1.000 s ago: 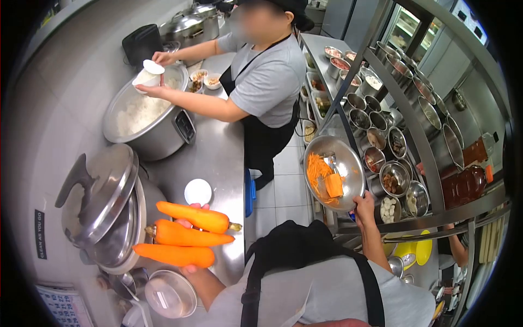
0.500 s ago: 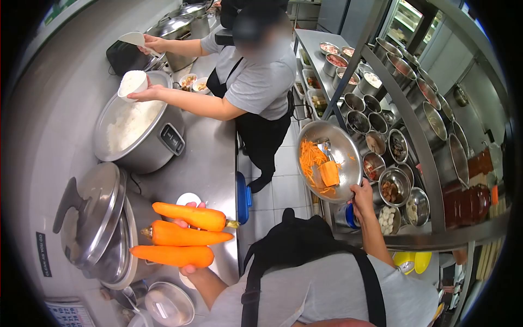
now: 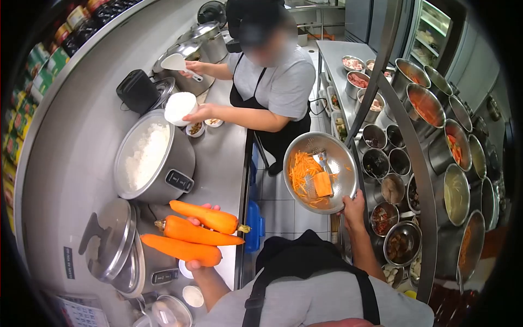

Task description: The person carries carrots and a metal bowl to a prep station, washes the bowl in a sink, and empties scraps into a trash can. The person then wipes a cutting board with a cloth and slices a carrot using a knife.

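Three whole carrots [image 3: 199, 232] lie side by side in my left hand [image 3: 194, 266], whose fingers wrap around them from below, over the edge of the steel counter. My right hand [image 3: 354, 209] grips the near rim of a steel mixing bowl [image 3: 342, 185], held tilted over the aisle. Inside the bowl are shredded carrot [image 3: 303, 175], a thick cut carrot piece [image 3: 322, 185] and a small metal tool [image 3: 320, 158] whose kind I cannot make out.
Across the counter [image 3: 217, 169], a co-worker [image 3: 272, 82] holds a rice paddle [image 3: 174, 62] and a bowl of rice [image 3: 181, 108] beside an open rice cooker [image 3: 182, 158]. A lidded cooker [image 3: 117, 245] stands at left. Metal shelving [image 3: 417, 147] with several ingredient pots [image 3: 456, 195] lines the right.
My view has shifted, so the scene sits lower and the upper-left shelf shows. The co-worker's paddle has come closer to the rice bowl. Both my hands keep their holds.
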{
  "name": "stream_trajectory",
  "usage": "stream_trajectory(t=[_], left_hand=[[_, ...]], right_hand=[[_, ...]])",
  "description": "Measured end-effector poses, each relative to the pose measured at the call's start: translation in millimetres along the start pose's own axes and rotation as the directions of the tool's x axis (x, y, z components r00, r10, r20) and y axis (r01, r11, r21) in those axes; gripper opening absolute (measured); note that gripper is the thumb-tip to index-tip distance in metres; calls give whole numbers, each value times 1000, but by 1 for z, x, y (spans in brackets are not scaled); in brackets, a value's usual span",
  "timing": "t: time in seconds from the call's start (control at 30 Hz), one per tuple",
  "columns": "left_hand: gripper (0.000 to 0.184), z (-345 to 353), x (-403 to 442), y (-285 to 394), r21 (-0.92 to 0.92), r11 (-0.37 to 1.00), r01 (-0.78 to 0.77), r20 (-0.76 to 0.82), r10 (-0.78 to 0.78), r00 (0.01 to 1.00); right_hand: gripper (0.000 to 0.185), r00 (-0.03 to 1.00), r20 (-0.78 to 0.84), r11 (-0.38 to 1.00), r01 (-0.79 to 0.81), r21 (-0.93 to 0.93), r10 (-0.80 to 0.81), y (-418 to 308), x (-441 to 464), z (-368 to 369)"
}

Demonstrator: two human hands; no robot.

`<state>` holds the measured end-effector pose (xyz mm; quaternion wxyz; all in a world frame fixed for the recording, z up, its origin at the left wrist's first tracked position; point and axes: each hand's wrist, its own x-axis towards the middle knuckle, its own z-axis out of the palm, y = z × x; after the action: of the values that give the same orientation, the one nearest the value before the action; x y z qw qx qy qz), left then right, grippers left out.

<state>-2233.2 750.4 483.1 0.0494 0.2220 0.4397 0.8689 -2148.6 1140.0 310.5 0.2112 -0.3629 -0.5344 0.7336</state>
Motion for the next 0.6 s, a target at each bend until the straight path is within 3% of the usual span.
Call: stream_trajectory(t=[0.27,0.4,0.43,0.53,0.6], left_hand=[[88,-1,103,-34,-10,1000,18,27,-18,999],[87,-28,168,-70,-53,998,-18,49,20,999],[88,-32,183,-80,-71,997,-18,55,22,998],[89,-47,237,-92,-108,994,-19,70,26,997],[91,-56,272,-98,-98,995,-10,81,18,997]], right_hand=[[32,995,-56,996,-85,-18,84,15,48,16],[32,989,-139,953,-97,-287,58,47,98,13],[33,987,-157,961,-16,-274,-28,67,115,9],[34,979,-202,927,-63,-370,-14,71,152,20],[34,975,-182,848,13,-530,-129,92,190,19]])
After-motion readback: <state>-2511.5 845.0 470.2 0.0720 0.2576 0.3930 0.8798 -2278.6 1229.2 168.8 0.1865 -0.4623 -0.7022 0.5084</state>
